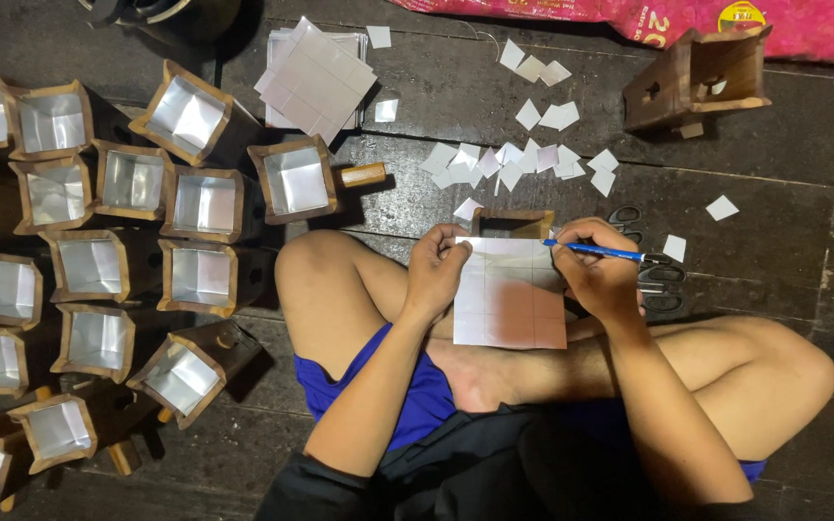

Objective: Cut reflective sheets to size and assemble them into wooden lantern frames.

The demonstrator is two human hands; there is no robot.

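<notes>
Head view. Landmark: gridded white sheet [509, 292], lying across the seated person's lap.
- Left hand [435, 270]: fingers closed on the sheet's left edge.
- Right hand [598, 273]: fingers pinched shut round a blue pen [595, 252] at the sheet's upper right corner.
- Scissors [651, 270]: on the floor, just right of the sheet.
- Cut white squares [518, 162]: scattered above it.
- Foil-lined wooden boxes [127, 232]: massed far left.
- Pink printed package [649, 17]: flat, top right.

matt paper sheet [511, 294], blue plastic pen [596, 252], rough wooden boxes [200, 273] with shiny foil lining.
</notes>
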